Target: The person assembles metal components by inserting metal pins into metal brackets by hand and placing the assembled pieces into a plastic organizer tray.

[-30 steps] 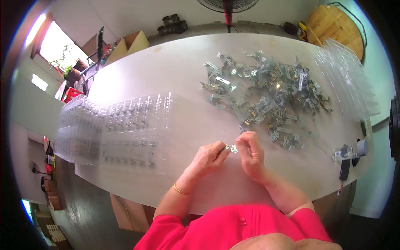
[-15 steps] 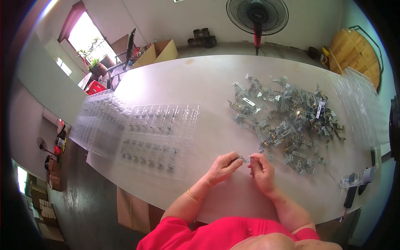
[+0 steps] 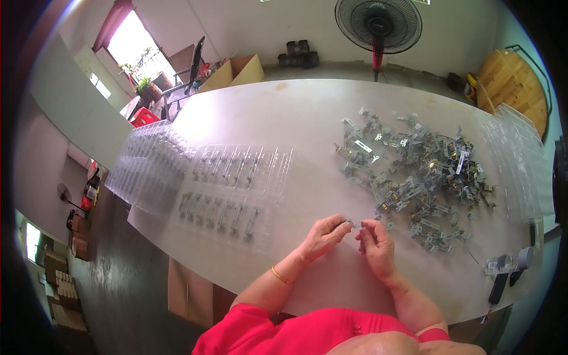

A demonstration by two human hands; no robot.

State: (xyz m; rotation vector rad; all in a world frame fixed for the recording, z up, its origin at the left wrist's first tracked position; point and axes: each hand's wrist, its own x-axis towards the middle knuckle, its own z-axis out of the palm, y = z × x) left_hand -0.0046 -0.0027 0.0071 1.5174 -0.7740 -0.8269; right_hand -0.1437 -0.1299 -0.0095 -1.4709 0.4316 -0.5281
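My left hand (image 3: pixel 326 238) pinches a small silvery metal bracket (image 3: pixel 355 224) between thumb and fingertips. My right hand (image 3: pixel 377 247) is closed at the bracket's other end, thumb against the curled fingers. Both hands are held just above the near middle of the table; the bracket is mostly hidden by the fingertips. To their right spreads a loose pile of metal brackets (image 3: pixel 408 183), some with brass-coloured pieces. On the left lies a clear plastic tray (image 3: pixel 285 171) with two rows of similar metal parts in its slots.
A stack of clear trays (image 3: pixel 142 168) stands at the table's left edge; more clear plastic trays (image 3: pixel 515 160) are at the right. Tape (image 3: pixel 525 258) and a black object (image 3: pixel 498 288) lie near the right corner. A fan (image 3: pixel 378 26) stands beyond the white table (image 3: pixel 307 124).
The view has shifted slightly, so the table and its contents appear a little further right. Both hands stay together at the bracket, with little change in their grip.
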